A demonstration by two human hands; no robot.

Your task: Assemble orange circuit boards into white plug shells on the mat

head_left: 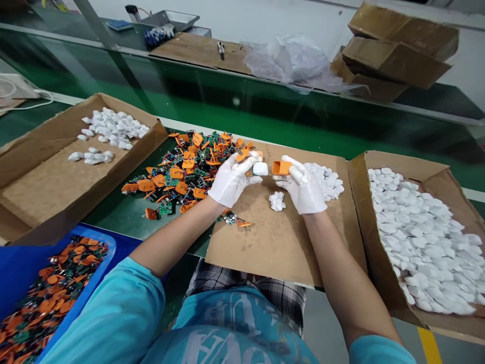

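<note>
My left hand, in a white glove, holds a small white rounded piece at its fingertips, with orange parts just above it. Facing it, a hollow orange shell is pinched in my gloved right hand, its open side toward me. The white piece and the shell are a small gap apart. Below them a little cluster of white pieces lies on a flat cardboard sheet. Left of my left hand spreads a pile of orange parts with green circuit boards.
White pieces lie behind my right hand. Cardboard boxes of white pieces stand at the right and left. A blue bin of orange parts is lower left. Behind runs a shelf with a plastic bag and stacked boxes.
</note>
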